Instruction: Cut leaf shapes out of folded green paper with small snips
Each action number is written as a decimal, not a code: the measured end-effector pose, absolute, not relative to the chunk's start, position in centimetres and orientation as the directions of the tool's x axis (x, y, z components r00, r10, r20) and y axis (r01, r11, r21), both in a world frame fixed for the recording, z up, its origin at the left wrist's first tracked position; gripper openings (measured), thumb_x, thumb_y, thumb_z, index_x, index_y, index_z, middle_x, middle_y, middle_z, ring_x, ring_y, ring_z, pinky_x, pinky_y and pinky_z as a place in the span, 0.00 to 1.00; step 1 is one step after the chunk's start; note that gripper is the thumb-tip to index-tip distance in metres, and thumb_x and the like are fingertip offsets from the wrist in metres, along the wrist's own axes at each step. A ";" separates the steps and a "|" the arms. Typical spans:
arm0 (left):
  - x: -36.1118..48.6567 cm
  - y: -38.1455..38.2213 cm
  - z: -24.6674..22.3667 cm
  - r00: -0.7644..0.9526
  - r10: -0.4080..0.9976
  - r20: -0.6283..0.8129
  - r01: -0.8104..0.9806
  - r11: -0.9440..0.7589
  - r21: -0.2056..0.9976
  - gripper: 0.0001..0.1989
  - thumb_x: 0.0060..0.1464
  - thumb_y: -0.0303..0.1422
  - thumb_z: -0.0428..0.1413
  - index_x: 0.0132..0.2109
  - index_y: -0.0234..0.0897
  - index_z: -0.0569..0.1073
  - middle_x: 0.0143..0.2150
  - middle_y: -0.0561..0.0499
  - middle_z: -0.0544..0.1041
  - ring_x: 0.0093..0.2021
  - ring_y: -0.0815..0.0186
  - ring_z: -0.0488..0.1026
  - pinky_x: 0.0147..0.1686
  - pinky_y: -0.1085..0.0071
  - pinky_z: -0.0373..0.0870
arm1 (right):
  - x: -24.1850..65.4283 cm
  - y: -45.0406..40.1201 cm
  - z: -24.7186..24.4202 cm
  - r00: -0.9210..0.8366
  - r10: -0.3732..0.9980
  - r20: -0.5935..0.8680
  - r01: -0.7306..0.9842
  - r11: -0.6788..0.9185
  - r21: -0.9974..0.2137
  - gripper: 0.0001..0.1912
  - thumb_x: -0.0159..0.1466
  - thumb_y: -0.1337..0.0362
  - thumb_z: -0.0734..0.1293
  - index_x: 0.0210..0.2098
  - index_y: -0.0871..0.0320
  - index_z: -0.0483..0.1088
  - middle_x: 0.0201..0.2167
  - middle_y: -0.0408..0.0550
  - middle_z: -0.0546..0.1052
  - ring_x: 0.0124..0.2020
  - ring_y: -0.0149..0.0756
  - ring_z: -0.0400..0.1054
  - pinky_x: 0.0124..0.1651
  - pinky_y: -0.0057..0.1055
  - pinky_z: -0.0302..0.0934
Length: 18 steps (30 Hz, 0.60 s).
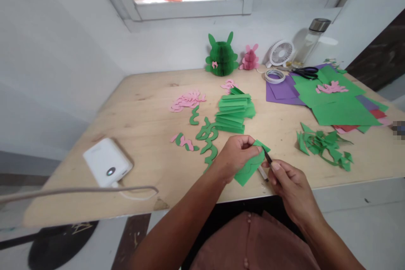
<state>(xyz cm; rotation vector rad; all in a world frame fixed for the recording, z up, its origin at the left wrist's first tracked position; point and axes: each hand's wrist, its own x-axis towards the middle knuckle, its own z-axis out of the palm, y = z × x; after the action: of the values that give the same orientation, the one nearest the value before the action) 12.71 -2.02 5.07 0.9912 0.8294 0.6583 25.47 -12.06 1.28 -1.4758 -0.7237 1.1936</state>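
My left hand (238, 152) pinches a piece of green paper (245, 175) with a curved outline drawn on it, near the front edge of the table. My right hand (289, 181) is closed around small scissors (268, 157), whose dark blades meet the paper's right side. The scissors' handles are mostly hidden by my fingers. Beneath the paper lies a slim white object (263, 174), partly covered. Just beyond my left hand is a stack of folded green paper (233, 112). Wavy green cutouts (209, 135) lie to its left.
Pink cutouts (186, 100) lie left of the stack, green scraps (325, 145) to the right. Behind stand a green paper figure (222, 59), a pink one (249, 60), a fan (281, 53) and a bottle (311, 42). A white power bank (107, 161) with a cable sits left.
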 end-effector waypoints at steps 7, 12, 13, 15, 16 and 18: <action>12.6 -2.0 5.0 0.534 0.792 -0.294 -0.104 0.407 0.907 0.06 0.41 0.30 0.60 0.24 0.34 0.70 0.22 0.54 0.71 0.22 0.74 0.63 0.24 0.76 0.59 | 25.6 -12.0 1.0 0.339 0.902 -0.269 -0.113 -0.245 -0.963 0.20 0.58 0.47 0.67 0.32 0.61 0.74 0.17 0.38 0.59 0.18 0.26 0.47 0.21 0.26 0.40; 12.6 -2.0 5.0 0.548 0.784 -0.291 -0.084 0.398 0.914 0.06 0.42 0.30 0.60 0.24 0.34 0.70 0.21 0.55 0.70 0.22 0.74 0.63 0.24 0.76 0.59 | 25.8 -12.2 0.8 0.336 0.902 -0.272 -0.102 -0.252 -0.962 0.20 0.58 0.48 0.68 0.33 0.61 0.75 0.17 0.38 0.59 0.18 0.26 0.47 0.21 0.26 0.40; 12.6 -2.0 5.0 0.549 0.784 -0.289 -0.083 0.395 0.915 0.06 0.42 0.31 0.60 0.24 0.34 0.70 0.21 0.55 0.70 0.22 0.74 0.63 0.24 0.76 0.59 | 25.8 -12.2 0.9 0.333 0.902 -0.276 -0.103 -0.256 -0.961 0.20 0.59 0.48 0.68 0.33 0.61 0.75 0.17 0.38 0.59 0.19 0.26 0.47 0.21 0.26 0.39; 12.6 -1.9 4.9 0.554 0.781 -0.288 -0.074 0.391 0.917 0.06 0.42 0.30 0.60 0.25 0.34 0.70 0.21 0.55 0.70 0.22 0.74 0.63 0.24 0.76 0.59 | 25.9 -12.2 1.0 0.327 0.902 -0.282 -0.111 -0.260 -0.959 0.20 0.59 0.48 0.68 0.34 0.61 0.75 0.17 0.38 0.59 0.19 0.26 0.47 0.21 0.26 0.39; 12.6 -1.9 4.9 0.557 0.779 -0.290 -0.065 0.389 0.919 0.06 0.42 0.30 0.60 0.25 0.34 0.70 0.22 0.55 0.70 0.22 0.74 0.63 0.24 0.76 0.59 | 25.9 -12.2 1.1 0.323 0.902 -0.285 -0.116 -0.261 -0.958 0.20 0.59 0.48 0.68 0.34 0.61 0.75 0.17 0.38 0.59 0.19 0.26 0.47 0.21 0.26 0.39; 12.6 -1.9 4.8 0.565 0.771 -0.294 -0.044 0.385 0.922 0.06 0.43 0.30 0.59 0.26 0.34 0.70 0.22 0.55 0.70 0.22 0.74 0.63 0.24 0.76 0.58 | 25.9 -12.1 1.1 0.317 0.904 -0.288 -0.124 -0.262 -0.957 0.20 0.59 0.48 0.68 0.34 0.61 0.75 0.17 0.38 0.59 0.19 0.26 0.47 0.21 0.26 0.39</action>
<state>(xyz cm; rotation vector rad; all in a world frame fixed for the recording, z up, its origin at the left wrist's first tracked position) 12.62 -1.91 4.80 1.0564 0.8261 0.6021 25.89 -12.13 1.13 -1.4922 -0.7507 1.1821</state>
